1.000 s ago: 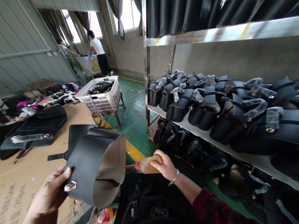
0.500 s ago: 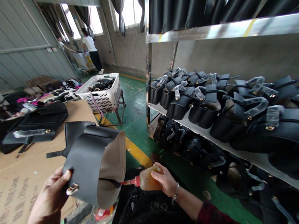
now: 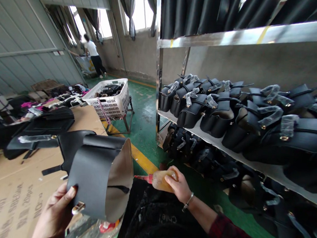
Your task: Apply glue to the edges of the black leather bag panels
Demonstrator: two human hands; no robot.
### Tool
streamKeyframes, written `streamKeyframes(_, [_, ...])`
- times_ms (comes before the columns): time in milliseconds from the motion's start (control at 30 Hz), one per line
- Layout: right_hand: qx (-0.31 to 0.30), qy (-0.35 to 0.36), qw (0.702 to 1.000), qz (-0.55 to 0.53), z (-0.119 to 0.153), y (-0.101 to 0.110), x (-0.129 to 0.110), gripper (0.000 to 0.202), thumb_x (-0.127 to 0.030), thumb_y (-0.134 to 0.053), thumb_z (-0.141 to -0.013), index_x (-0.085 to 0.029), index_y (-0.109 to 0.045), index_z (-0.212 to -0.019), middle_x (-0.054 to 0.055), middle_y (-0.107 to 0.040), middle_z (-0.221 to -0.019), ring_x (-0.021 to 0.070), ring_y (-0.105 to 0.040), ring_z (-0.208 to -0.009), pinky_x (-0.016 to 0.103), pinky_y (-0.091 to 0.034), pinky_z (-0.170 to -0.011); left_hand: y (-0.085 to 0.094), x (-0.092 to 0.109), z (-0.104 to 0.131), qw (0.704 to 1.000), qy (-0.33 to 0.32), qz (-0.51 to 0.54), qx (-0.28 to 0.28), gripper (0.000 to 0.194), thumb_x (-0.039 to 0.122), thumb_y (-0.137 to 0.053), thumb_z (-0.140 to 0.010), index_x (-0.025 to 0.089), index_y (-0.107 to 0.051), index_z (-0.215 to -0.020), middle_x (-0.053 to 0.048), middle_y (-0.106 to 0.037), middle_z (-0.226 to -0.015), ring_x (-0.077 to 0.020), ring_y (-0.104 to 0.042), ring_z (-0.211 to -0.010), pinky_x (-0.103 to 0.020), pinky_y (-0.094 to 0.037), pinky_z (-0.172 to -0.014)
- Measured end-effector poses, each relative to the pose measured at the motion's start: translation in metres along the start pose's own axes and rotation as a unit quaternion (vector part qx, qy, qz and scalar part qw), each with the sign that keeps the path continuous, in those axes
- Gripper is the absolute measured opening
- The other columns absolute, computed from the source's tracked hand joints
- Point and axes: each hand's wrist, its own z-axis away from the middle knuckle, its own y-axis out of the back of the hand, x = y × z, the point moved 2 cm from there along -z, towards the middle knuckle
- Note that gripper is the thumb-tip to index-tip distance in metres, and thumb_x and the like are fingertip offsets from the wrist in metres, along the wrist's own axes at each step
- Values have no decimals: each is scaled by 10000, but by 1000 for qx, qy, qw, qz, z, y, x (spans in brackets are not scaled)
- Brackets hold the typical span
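Note:
My left hand (image 3: 60, 203) grips the lower left side of a black bag body (image 3: 92, 180), thumb on the outside near a gold clasp. The bag's open end faces right and shows a beige lining with a dark strip inside. A black flap with a strap hangs off its left side. In my right hand (image 3: 178, 184) is a squeeze bottle (image 3: 162, 180) of amber liquid, fingers wrapped round it. Its red nozzle points left, at the bag's open rim. Whether the tip touches the rim I cannot tell.
A cardboard-topped table (image 3: 5, 194) with black bag pieces stands at left. Behind it is a white basket (image 3: 107, 106) on a metal stand. A metal rack (image 3: 218, 134) full of black bags fills the right. In the far background a person (image 3: 93, 53) leans over a cart.
My right hand has drawn the bottle slightly right and up, so the nozzle has come out of the bag's opening to its rim. The far person has moved left.

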Motion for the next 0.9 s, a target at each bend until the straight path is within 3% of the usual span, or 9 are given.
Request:
streamKeyframes(100, [-13, 6, 1000, -2, -3, -5, -1, 354, -516, -702, -746, -217, -516, -787, -37, -459, -681, 154, -449, -632, 276, -427, -600, -2, -1, 4, 999, -35, -14, -4, 450, 450, -942, -464, 227, -760, -810, -6, -739, -722, -191, -652, -644, -234, -537, -556])
streamKeyframes(233, [-13, 8, 1000, 14, -7, -9, 1, 339, -488, -717, -721, -216, -527, -792, -37, -453, -698, 160, -459, -661, 290, -435, -641, 5, -8, 5, 999, -32, -27, -16, 380, 454, -921, -512, 271, -746, -796, 1, -709, -666, -239, -669, -645, -296, -560, -550])
streamKeyframes(333, [-33, -18, 999, 2, -5, -9, 5, 348, -482, -721, -708, -209, -523, -793, -41, -455, -691, 155, -455, -653, 292, -423, -638, 12, -15, 3, 999, -32, -22, -13, 355, 450, -911, -539, 277, -741, -798, 14, -694, -643, -202, -642, -583, -257, -514, -490])
streamKeyframes(500, [-69, -39, 997, -2, 0, -6, 6, 339, -480, -714, -702, -205, -532, -780, -35, -476, -678, 158, -462, -644, 287, -422, -616, 15, -21, 1, 999, -20, -15, -22, 439, 431, -946, -465, 237, -769, -816, -24, -751, -727, -252, -700, -730, -306, -578, -684])
streamKeyframes(667, [-2, -12, 999, 48, -6, 4, 1, 326, -469, -729, -689, -207, -555, -774, -23, -498, -693, 178, -492, -677, 304, -445, -655, 11, -19, 3, 1000, -3, -1, -4, 497, 460, -953, -377, 198, -772, -759, -34, -714, -622, -220, -640, -544, -294, -539, -494])
streamKeyframes(767, [-18, -20, 1000, 9, -7, 5, 1, 348, -497, -717, -699, -206, -560, -806, -19, -511, -701, 177, -489, -666, 301, -432, -634, 11, -19, 3, 1000, 1, 17, 15, 525, 434, -968, -342, 192, -782, -770, -70, -755, -704, -241, -680, -629, -303, -566, -569])
streamKeyframes(900, [-47, -18, 999, 6, -3, -1, 1, 322, -471, -725, -698, -208, -548, -753, -30, -478, -666, 165, -466, -637, 289, -414, -603, 10, -18, 4, 999, 7, 27, 29, 538, 433, -974, -293, 188, -777, -728, -108, -773, -743, -257, -683, -617, -314, -566, -543])
